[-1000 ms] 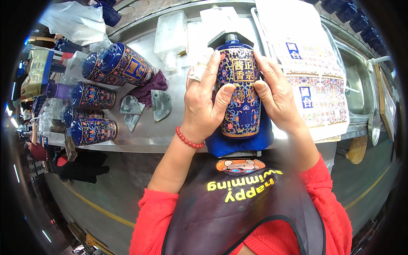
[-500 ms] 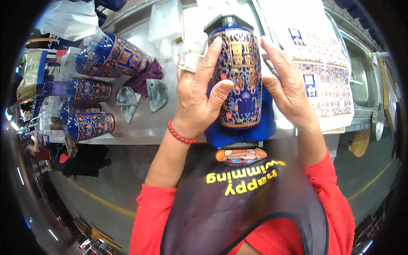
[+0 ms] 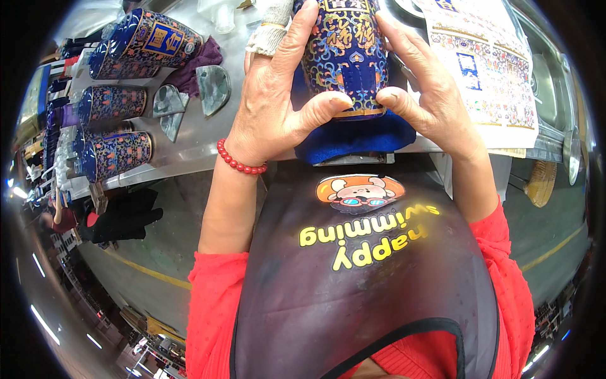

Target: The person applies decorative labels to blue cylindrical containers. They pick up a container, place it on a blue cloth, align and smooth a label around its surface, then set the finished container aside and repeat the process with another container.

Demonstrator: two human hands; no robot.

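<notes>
Both hands grasp 1 blue patterned bottle (image 3: 344, 57) between them: left hand (image 3: 278, 107) wraps its left side, right hand (image 3: 426, 95) its right, thumbs pressing the lower front. Below the grip lies a blue cloth (image 3: 353, 139); left of it, 3 similar bottles (image 3: 117, 104).

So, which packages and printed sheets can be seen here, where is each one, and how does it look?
Held bottle: between both hands, top centre; cylindrical, dark blue with gold and red ornament.
Lying bottles: on their sides at left of the table; same blue patterned cylinders.
Printed sheets: right of the hands; flat white paper, blue and red patterns.
Blue cloth: under the held bottle, at the table edge.
</notes>
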